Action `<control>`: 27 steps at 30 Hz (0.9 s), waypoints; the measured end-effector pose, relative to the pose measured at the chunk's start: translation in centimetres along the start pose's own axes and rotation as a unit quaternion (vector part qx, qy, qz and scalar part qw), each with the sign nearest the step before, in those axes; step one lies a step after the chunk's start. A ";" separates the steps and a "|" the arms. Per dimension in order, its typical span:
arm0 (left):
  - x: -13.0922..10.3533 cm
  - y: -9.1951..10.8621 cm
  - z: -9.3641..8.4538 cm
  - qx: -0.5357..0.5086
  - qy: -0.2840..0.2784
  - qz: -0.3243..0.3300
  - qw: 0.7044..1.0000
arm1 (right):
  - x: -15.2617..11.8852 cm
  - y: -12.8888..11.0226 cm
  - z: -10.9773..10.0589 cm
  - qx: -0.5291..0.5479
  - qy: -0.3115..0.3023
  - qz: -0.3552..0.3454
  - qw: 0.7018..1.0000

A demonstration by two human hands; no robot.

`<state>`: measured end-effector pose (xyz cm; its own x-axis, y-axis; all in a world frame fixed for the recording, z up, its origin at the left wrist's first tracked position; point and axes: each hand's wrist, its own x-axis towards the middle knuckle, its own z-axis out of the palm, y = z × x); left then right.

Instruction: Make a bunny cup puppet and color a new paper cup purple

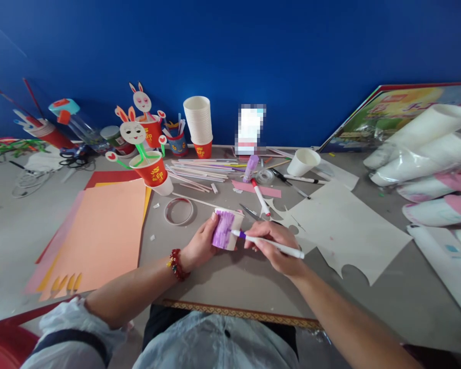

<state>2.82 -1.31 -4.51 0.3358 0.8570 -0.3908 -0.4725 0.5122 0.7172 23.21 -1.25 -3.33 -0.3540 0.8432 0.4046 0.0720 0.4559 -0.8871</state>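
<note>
My left hand (200, 243) grips a paper cup (225, 230) from its left side, tilted over the front of the table. Purple strokes cover much of the cup's side, while its right part is still white. In my right hand (277, 245) is a white marker (280, 247) with a purple end, its tip at the cup's coloured side. A pair of scissors (249, 211) lies partly hidden behind my right hand. Left of the cup rests a roll of tape (179, 211). A red-capped marker (260, 197) lies behind the cup.
Coloured paper sheets (107, 225) lie at left, cut white paper (341, 225) at right. Rabbit figures in red cups (149, 171), a stack of paper cups (198, 120), a purple glue stick (251, 168) and another white cup (303, 162) stand farther back. Wrapped cups (418, 138) lie far right.
</note>
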 end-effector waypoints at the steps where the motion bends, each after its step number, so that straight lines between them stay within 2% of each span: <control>1: 0.0 0.0 0.0 0.002 0.002 0.000 1.000 | 0.0 0.0 0.0 0.000 -0.005 -0.002 1.000; 6: -0.1 0.2 0.2 0.010 -0.019 -0.012 1.000 | 0.1 0.3 0.0 0.003 0.057 0.026 0.998; 11: -0.2 0.2 0.4 0.003 -0.001 0.004 1.000 | 0.1 0.2 0.1 0.014 -0.004 -0.004 1.000; 16: -0.2 0.2 0.4 0.017 -0.015 -0.008 1.000 | 0.2 0.1 -0.2 -0.008 0.039 0.009 0.999; 20: -0.1 0.0 0.2 0.002 -0.006 0.010 1.000 | 0.3 -0.2 -0.2 -0.015 -0.018 -0.034 0.999; 22: 0.0 -0.1 0.0 -0.002 -0.009 0.007 1.000 | 0.3 -0.3 -0.3 -0.015 -0.007 -0.028 0.999; 25: 0.1 -0.1 -0.2 -0.001 -0.028 -0.016 0.999 | 0.3 -0.2 -0.3 -0.004 0.044 0.018 0.999; 27: 0.1 -0.1 -0.3 -0.009 -0.028 -0.020 0.999 | 0.3 -0.2 -0.1 0.010 0.024 0.014 1.000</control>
<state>2.64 -1.23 -4.79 0.3992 0.8318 -0.3856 -0.4731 0.5471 0.6905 23.22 -1.03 -3.04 -0.3063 0.8687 0.3893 0.0627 0.4265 -0.9023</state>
